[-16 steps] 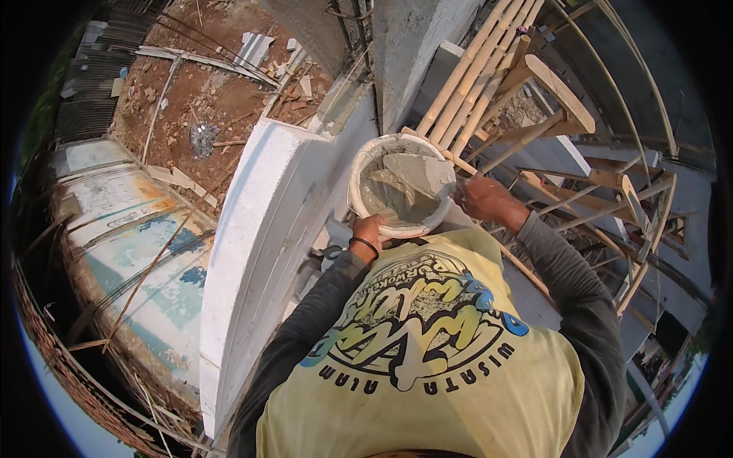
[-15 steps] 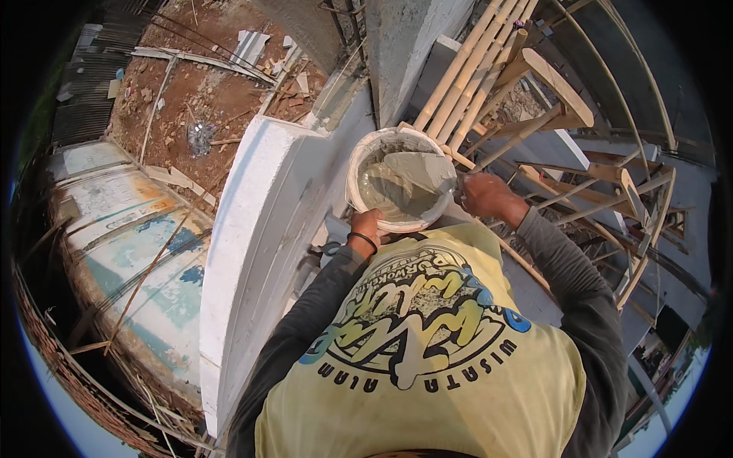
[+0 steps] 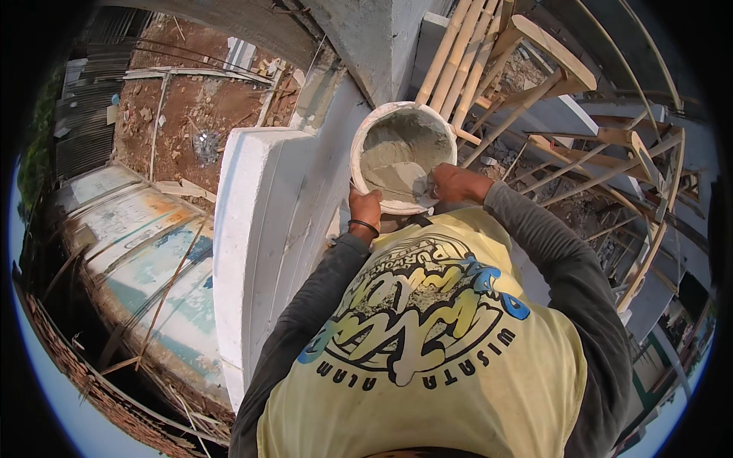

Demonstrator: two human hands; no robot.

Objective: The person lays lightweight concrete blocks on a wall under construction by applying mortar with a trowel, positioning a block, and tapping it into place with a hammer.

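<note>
A round, whitish bucket point(image 3: 356, 159) is tilted in front of my torso, its mouth facing me. Wet grey mortar point(image 3: 403, 141) coats its inside. My left hand point(image 3: 365, 208) is closed on the bucket's near left rim, a dark band around the wrist. At the right rim my right hand point(image 3: 462, 185) is closed in a fist around what looks like a trowel handle, mostly hidden by the fingers. The trowel's blade point(image 3: 402, 180) lies low inside the bucket, smeared with mortar, so its edges are hard to make out.
A pale block wall point(image 3: 248, 221) runs along my left, with a concrete column point(image 3: 397, 49) ahead. Bamboo poles point(image 3: 464, 57) and wooden trestle-like frames point(image 3: 551, 57) stand at the right. Far below left are reddish soil point(image 3: 195, 107) and a weathered painted panel point(image 3: 145, 256).
My right hand has moved left and inward over the bucket's rim, and the trowel blade has gone lower into the mortar. The bucket's mouth now tilts more toward me.
</note>
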